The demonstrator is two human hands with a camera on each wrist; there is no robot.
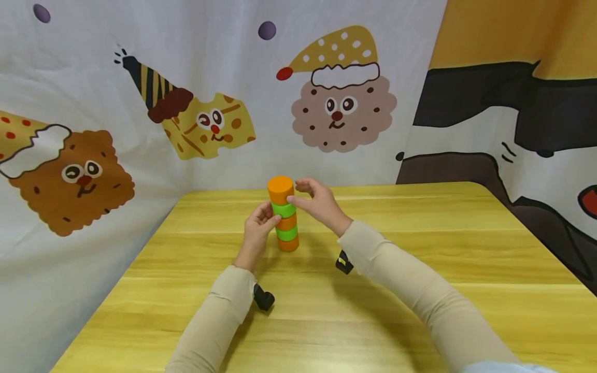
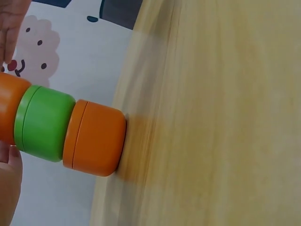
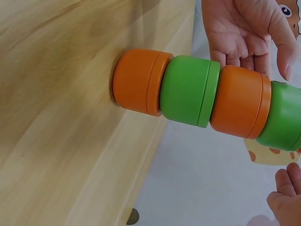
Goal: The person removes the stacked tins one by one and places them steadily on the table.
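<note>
Several rounded cylindrical pieces, orange and green by turns, stand as one upright tower on the table. Its top piece is an orange cylinder [image 1: 280,190], over a green cylinder [image 1: 284,210]; the bottom orange cylinder [image 2: 96,138] rests on the wood. Close along the tower's left side is my left hand [image 1: 257,228], its thumb beside the middle orange cylinder [image 3: 239,100] and its fingers partly hidden behind the pieces. My right hand [image 1: 323,204] is at the upper right, thumb tip at the lower edge of the top piece, other fingers loosely bent and apart from it.
The wooden table [image 1: 396,321] has its far edge just behind the tower. A white curtain [image 1: 224,31] with cartoon food prints hangs behind it. Black wrist cameras are strapped under the left sleeve [image 1: 210,321] and the right sleeve [image 1: 410,280].
</note>
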